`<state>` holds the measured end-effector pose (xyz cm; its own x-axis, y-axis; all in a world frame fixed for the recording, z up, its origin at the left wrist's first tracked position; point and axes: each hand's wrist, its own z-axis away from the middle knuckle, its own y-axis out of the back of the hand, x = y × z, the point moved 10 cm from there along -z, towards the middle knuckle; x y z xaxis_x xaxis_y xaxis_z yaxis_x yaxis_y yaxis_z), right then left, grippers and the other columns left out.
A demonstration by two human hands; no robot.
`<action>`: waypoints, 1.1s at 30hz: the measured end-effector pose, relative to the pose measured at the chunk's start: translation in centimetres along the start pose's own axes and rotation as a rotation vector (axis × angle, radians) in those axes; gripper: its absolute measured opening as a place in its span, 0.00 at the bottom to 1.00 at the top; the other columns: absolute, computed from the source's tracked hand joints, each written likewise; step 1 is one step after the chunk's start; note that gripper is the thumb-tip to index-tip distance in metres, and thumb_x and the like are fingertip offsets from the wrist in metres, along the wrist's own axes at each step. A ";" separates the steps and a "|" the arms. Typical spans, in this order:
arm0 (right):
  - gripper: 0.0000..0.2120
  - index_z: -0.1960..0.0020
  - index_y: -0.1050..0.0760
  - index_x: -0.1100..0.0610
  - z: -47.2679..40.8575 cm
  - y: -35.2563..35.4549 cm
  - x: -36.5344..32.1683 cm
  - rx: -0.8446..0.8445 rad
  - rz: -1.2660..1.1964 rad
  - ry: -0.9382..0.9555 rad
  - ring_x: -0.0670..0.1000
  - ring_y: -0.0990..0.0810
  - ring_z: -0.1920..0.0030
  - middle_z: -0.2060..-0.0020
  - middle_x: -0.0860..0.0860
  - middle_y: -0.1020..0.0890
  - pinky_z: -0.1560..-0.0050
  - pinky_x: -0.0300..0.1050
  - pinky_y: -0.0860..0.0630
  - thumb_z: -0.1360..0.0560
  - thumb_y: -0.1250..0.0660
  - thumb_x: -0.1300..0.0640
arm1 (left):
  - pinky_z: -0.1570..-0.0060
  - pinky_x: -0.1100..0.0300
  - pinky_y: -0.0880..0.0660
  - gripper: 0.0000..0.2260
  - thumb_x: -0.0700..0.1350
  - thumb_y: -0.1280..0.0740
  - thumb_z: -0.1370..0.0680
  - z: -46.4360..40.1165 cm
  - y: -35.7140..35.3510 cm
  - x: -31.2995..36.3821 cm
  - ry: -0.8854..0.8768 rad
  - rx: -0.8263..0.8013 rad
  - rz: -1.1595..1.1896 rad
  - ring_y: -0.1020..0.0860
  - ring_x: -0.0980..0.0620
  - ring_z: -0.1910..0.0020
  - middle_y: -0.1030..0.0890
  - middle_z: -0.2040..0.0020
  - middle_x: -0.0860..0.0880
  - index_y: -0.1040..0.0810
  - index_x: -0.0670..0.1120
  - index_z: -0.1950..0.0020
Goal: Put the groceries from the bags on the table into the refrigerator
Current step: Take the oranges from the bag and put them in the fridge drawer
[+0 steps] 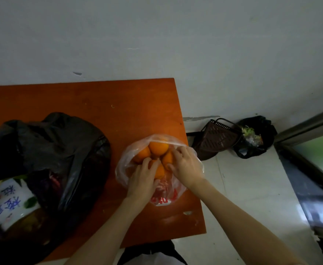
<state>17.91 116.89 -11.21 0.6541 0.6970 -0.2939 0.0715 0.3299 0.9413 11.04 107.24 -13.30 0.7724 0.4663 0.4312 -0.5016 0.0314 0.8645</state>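
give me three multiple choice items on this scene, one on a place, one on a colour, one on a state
1. Where does the clear bag of oranges sit?
A. near the right edge of the table
B. on the floor by the bin
C. inside the black bag

2. What colour is the table top?
A. white
B. reddish-orange
C. green

3. What are the hands doing?
A. resting flat on the table
B. both reaching into the clear bag onto the oranges
C. lifting the black bag

Answers:
1. A, the bag lies on the table close to its right edge, apart from the black bag.
2. B, the bare top shows reddish-orange.
3. B, the left hand and right hand both touch the oranges.
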 end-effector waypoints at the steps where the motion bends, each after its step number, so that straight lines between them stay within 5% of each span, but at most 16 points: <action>1: 0.30 0.32 0.33 0.60 -0.2 -0.6 0.0 -0.050 0.012 -0.011 0.61 0.29 0.38 0.39 0.59 0.26 0.36 0.58 0.31 0.29 0.31 0.48 | 0.44 0.54 0.27 0.25 0.46 0.32 0.25 -0.1 -0.2 -0.1 0.005 -0.005 0.013 0.30 0.48 0.37 0.37 0.32 0.49 0.38 0.53 0.31; 5: 0.37 0.27 0.44 0.58 -0.4 -1.9 1.0 -0.150 0.058 -0.100 0.57 0.40 0.28 0.29 0.56 0.36 0.28 0.52 0.44 0.28 0.32 0.45 | 0.40 0.52 0.28 0.27 0.44 0.32 0.26 -0.5 -1.0 -0.1 0.008 -0.032 0.039 0.31 0.47 0.35 0.38 0.30 0.49 0.38 0.52 0.30; 13: 0.33 0.30 0.42 0.60 -0.5 -2.2 1.3 -0.131 0.102 -0.097 0.59 0.37 0.31 0.32 0.58 0.33 0.30 0.54 0.42 0.27 0.34 0.46 | 0.39 0.55 0.29 0.27 0.46 0.32 0.25 0.3 -0.3 -0.7 0.098 0.004 0.055 0.33 0.46 0.34 0.38 0.31 0.47 0.39 0.53 0.29; 24: 0.36 0.32 0.35 0.60 1.4 1.5 0.2 0.086 -0.115 0.016 0.59 0.31 0.35 0.36 0.57 0.27 0.36 0.53 0.33 0.32 0.31 0.42 | 0.38 0.52 0.30 0.25 0.47 0.29 0.29 1.8 7.3 0.9 -0.001 0.315 0.130 0.36 0.48 0.32 0.33 0.32 0.48 0.32 0.52 0.33; 29: 0.36 0.31 0.38 0.57 2.1 1.4 0.5 0.045 -0.226 -0.040 0.55 0.34 0.33 0.34 0.55 0.31 0.37 0.49 0.31 0.31 0.32 0.40 | 0.39 0.48 0.28 0.26 0.46 0.29 0.29 3.2 7.5 0.7 0.011 0.299 0.152 0.36 0.47 0.31 0.36 0.31 0.47 0.33 0.52 0.32; 33: 0.39 0.30 0.36 0.58 2.5 1.3 0.0 0.072 -0.174 0.001 0.57 0.35 0.34 0.35 0.57 0.32 0.34 0.51 0.34 0.34 0.35 0.37 | 0.45 0.56 0.28 0.26 0.44 0.28 0.29 4.3 6.8 0.1 0.033 0.296 0.162 0.31 0.45 0.35 0.33 0.35 0.46 0.32 0.50 0.33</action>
<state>19.86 115.69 -9.55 0.6267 0.6340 -0.4532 0.2367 0.3992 0.8858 9.42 103.71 -6.25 0.6769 0.4724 0.5645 -0.4779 -0.3012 0.8251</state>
